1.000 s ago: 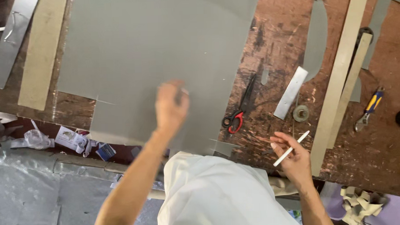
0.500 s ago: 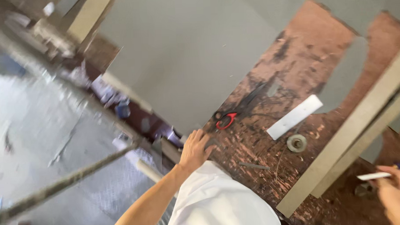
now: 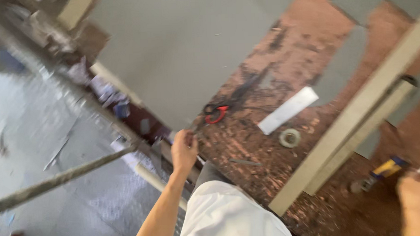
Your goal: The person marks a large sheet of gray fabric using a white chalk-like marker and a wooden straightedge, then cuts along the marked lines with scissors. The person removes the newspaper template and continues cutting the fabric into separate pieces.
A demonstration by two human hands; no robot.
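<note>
Pinching the near corner of the grey sheet [image 3: 184, 53], the left hand [image 3: 184, 149] sits at seven o'clock from the red-handled scissors [image 3: 217, 113]. Right hand [image 3: 415, 192], at four o'clock, is blurred; its grip I cannot tell.

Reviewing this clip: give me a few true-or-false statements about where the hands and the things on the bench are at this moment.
1. The left hand is at the near corner of the grey sheet. True.
2. The scissors with red handles are in the right hand. False: they lie on the worn bench top, beside the sheet's edge.
3. A small roll of tape lies near a pale flat strip. True.
4. The long pale wooden batten stands upright. False: it lies flat across the bench.
5. The right hand is at the picture's right edge. True.
</note>
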